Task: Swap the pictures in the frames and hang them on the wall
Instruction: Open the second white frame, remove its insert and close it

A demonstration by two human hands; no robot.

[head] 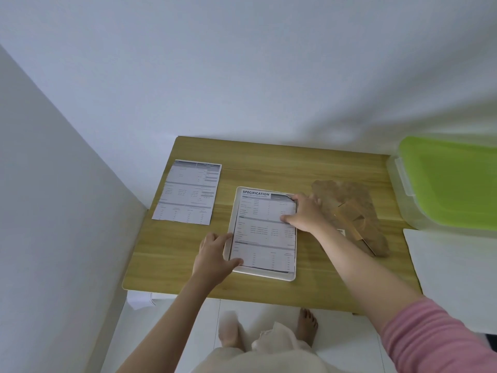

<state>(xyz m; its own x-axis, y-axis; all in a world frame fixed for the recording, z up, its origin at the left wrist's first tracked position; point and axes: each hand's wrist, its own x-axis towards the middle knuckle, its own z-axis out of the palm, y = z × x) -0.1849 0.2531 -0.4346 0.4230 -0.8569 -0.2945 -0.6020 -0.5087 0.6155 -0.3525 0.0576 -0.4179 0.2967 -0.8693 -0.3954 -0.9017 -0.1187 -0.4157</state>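
Note:
A white picture frame (262,275) lies flat on the wooden table (269,160) with a printed sheet headed "SPECIFICATION" (265,232) lying in it. My left hand (215,255) rests on the frame's left edge, thumb on the sheet's lower left corner. My right hand (305,214) presses on the sheet's upper right part, fingers spread over the frame's right edge. A second printed sheet (188,192) lies loose on the table to the left of the frame.
A brown backing board with a stand (352,211) lies right of the frame. A clear plastic box with a green lid (451,181) stands at the far right. White walls close in behind and to the left. My feet (306,327) are below the table's front edge.

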